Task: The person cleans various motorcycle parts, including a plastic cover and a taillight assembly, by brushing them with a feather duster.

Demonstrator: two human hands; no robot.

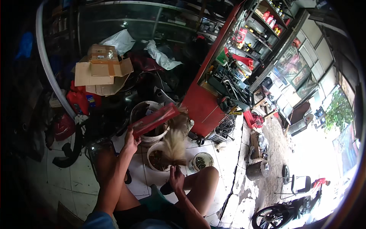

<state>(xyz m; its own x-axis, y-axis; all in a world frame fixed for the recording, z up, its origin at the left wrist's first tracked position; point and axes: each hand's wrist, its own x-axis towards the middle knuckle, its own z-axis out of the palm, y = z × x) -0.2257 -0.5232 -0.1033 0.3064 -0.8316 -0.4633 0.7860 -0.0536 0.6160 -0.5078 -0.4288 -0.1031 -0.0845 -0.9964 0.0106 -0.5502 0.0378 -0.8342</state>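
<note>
- Holds red panel (154, 120) by left end in left hand (132, 142); likely stiff; grip there.
- Holds pale duster (174, 145) by near end in right hand (176, 178); likely soft, light.

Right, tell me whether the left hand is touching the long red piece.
Touching. The head view shows the left hand gripping the long red piece at its left end.

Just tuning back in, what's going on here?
A seated person grips the end of a long red piece in the left hand. The right hand holds what looks like a pale bristly brush by its dark end, bristles up toward the red piece. Both are above or beside white buckets on the tiled floor.
</note>
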